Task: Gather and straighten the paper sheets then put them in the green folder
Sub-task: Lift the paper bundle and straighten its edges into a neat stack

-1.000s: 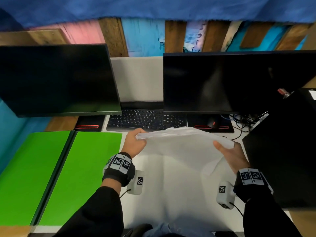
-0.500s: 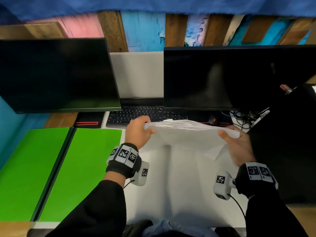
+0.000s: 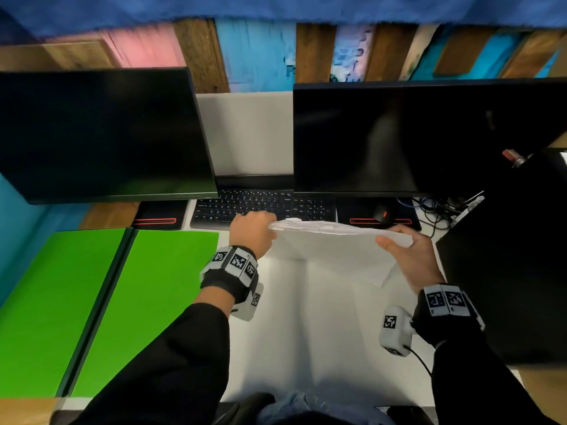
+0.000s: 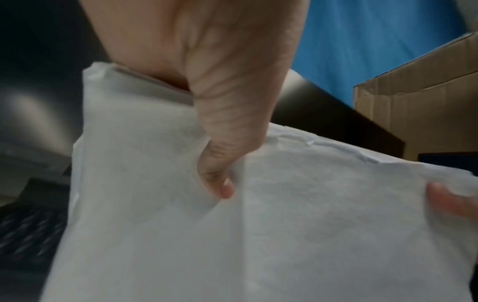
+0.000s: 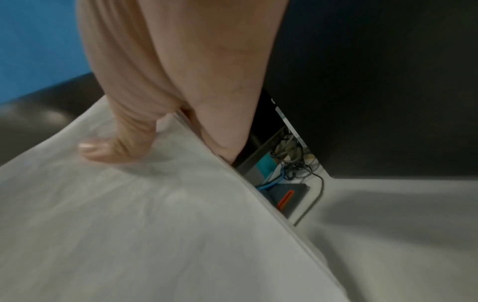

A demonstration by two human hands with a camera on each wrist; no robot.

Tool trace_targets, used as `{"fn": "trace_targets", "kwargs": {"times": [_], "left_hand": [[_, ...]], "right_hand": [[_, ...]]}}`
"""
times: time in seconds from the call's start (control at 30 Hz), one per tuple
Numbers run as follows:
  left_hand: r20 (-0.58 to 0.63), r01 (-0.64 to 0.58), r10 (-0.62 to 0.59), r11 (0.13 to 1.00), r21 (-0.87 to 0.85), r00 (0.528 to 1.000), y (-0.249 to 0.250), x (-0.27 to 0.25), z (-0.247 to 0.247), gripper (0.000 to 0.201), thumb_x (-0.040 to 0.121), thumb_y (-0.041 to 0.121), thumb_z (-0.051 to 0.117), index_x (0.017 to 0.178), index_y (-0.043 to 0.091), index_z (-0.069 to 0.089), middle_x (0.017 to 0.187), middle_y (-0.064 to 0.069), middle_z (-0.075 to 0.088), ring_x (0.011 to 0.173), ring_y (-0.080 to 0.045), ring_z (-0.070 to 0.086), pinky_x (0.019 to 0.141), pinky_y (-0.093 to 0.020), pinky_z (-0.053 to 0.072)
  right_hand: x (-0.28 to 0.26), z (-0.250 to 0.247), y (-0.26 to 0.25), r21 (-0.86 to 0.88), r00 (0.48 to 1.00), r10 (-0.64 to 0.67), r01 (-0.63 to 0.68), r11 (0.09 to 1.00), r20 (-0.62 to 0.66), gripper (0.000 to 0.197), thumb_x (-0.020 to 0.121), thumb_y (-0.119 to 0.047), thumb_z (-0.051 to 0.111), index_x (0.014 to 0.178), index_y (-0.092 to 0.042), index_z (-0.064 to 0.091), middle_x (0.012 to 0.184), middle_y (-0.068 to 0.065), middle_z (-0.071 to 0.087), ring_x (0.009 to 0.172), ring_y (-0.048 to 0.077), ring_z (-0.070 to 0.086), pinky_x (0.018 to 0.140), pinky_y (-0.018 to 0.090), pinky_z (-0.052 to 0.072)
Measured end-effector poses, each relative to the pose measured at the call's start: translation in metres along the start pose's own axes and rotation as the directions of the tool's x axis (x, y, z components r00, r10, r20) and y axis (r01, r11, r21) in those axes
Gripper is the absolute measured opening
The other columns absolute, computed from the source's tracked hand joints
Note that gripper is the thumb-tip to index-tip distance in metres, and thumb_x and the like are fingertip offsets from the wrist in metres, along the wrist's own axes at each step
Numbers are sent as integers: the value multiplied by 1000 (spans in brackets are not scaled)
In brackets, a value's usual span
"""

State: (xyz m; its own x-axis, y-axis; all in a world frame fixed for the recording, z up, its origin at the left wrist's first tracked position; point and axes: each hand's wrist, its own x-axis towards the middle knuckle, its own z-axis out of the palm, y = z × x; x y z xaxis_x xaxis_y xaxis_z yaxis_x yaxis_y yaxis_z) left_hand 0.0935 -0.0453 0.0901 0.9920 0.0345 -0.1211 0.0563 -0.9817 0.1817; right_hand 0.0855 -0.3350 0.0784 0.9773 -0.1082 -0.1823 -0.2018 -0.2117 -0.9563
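A stack of white paper sheets (image 3: 331,250) stands on its lower edge on the white desk, its uneven top edge level with the keyboard. My left hand (image 3: 253,233) grips the stack's left side, thumb on the near face (image 4: 220,183). My right hand (image 3: 408,253) grips the right side, thumb pressed on the paper (image 5: 103,151). In the wrist views the paper sheets (image 4: 258,235) (image 5: 129,224) fill the lower frame. The green folder (image 3: 101,302) lies open flat at the left of the desk, holding nothing.
Two dark monitors (image 3: 101,133) (image 3: 429,136) stand behind a black keyboard (image 3: 260,205). A mouse (image 3: 383,213) and tangled cables (image 3: 435,210) sit at the back right. A black box (image 3: 515,256) fills the right side. Bare white desk (image 3: 306,332) lies before me.
Both hands have raised the stack and tipped it more upright, moving it slightly away toward the keyboard. The grips on both sides stay the same.
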Motion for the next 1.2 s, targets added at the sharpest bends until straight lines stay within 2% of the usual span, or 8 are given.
{"fn": "trace_targets", "kwargs": {"times": [0.1, 0.3, 0.5, 0.7, 0.97, 1.07, 1.13, 1.2], "left_hand": [[-131, -46, 45, 999, 0, 990, -3, -8, -6, 12, 81, 19, 64, 92, 18, 59, 98, -1, 65, 97, -24, 60, 80, -33, 33], [-19, -185, 184, 972, -143, 983, 15, -15, 10, 36, 83, 49, 60, 104, 21, 65, 106, 1, 67, 101, -22, 60, 90, -36, 38], [-194, -212, 185, 969, -126, 963, 10, -17, 12, 27, 86, 43, 57, 95, 20, 66, 93, 3, 65, 91, -21, 60, 78, -31, 31], [-439, -378, 306, 922, -85, 845, -3, -32, 4, 19, 87, 28, 51, 80, 26, 68, 75, 8, 66, 60, -20, 56, 64, -26, 22], [-474, -380, 345, 925, 25, 810, -4, -32, -24, 24, 86, 11, 54, 97, 24, 69, 88, 7, 67, 69, -21, 55, 65, -26, 21], [-362, -342, 326, 940, 22, 873, 3, -33, -31, 21, 88, 13, 54, 104, 20, 66, 94, 2, 66, 81, -26, 55, 69, -31, 33], [-128, -237, 230, 971, -36, 965, 7, -28, -17, 23, 90, 24, 56, 111, 21, 63, 105, 0, 65, 97, -26, 56, 81, -36, 40], [116, -130, 132, 991, -28, 984, 10, -22, -2, 34, 88, 36, 57, 118, 20, 60, 116, -3, 64, 110, -25, 55, 92, -38, 43]], "right_hand": [[3, -10, -4, 54, 999, -44, 44, 998, -5, 19, 81, -10, 72, 69, -20, 61, 62, -11, 62, 55, 1, 58, 58, 22, 49], [-2, 1, 3, 28, 994, -14, 11, 1000, 105, 20, 83, -7, 70, 71, -14, 56, 71, 0, 59, 55, -1, 56, 54, 11, 47], [1, -5, 6, 39, 1000, -8, 7, 999, 4, 12, 82, -10, 72, 78, -18, 63, 67, -7, 66, 58, 1, 61, 63, 23, 49], [2, -15, -8, 78, 984, -175, 178, 981, -41, 15, 86, -8, 67, 91, -19, 76, 92, 2, 75, 87, 17, 68, 84, 30, 52], [-2, -4, -32, 254, 979, -194, 205, 945, -67, 30, 91, -5, 60, 84, -30, 74, 82, -11, 75, 79, 2, 70, 70, 15, 54], [-5, -10, -28, 265, 990, -143, 139, 954, -6, 27, 90, -3, 60, 94, -28, 71, 85, -13, 75, 80, 1, 70, 70, 15, 54], [-12, -2, -15, 126, 988, -70, 53, 991, 134, 32, 87, -5, 65, 111, -27, 68, 98, -16, 74, 96, -1, 68, 80, 13, 52], [-17, 6, -2, 4, 987, 77, -79, 997, 139, 31, 85, -12, 69, 114, -21, 62, 102, -20, 65, 105, 6, 61, 87, 15, 42]]}}
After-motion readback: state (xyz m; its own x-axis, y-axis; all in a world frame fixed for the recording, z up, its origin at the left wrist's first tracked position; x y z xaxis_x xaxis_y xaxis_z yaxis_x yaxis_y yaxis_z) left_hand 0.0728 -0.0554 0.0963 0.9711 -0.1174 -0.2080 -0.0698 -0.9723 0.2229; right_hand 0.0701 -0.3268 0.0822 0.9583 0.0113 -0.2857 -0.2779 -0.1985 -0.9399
